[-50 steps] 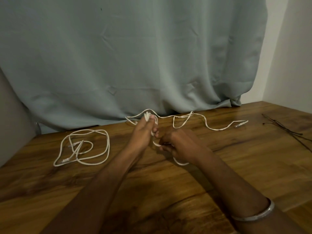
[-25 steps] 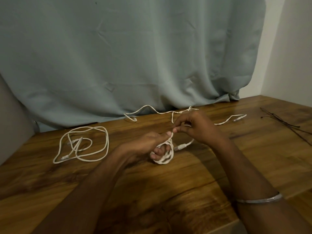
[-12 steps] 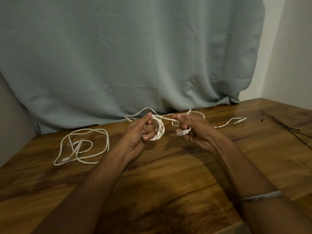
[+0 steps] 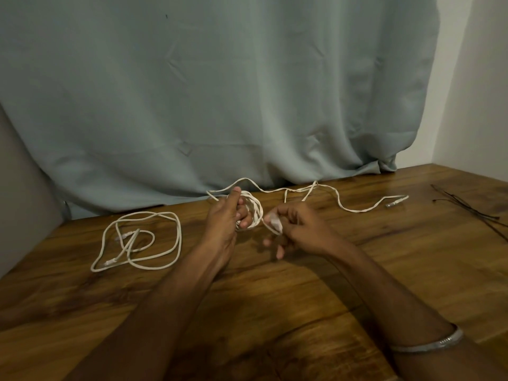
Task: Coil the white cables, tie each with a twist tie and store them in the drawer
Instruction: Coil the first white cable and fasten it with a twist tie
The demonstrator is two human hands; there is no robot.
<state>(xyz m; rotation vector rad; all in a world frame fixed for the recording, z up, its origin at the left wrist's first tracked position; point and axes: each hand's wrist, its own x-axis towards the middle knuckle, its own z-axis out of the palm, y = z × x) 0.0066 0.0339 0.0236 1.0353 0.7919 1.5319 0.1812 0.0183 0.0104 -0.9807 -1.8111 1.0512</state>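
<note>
Head view: left hand (image 4: 228, 215) fingers curled through small coil (image 4: 251, 213); right hand (image 4: 297, 229) pinching plug end (image 4: 275, 222). Cable light, limp, springy; best pinched across bundled loops.

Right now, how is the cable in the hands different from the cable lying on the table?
The held cable is wound in small tight loops round the left hand; the table cable lies in big loose loops. The held one trails a long uncoiled tail; the other lies untouched. The right hand pinches the held one's end. Both are white, with no tie.
</note>
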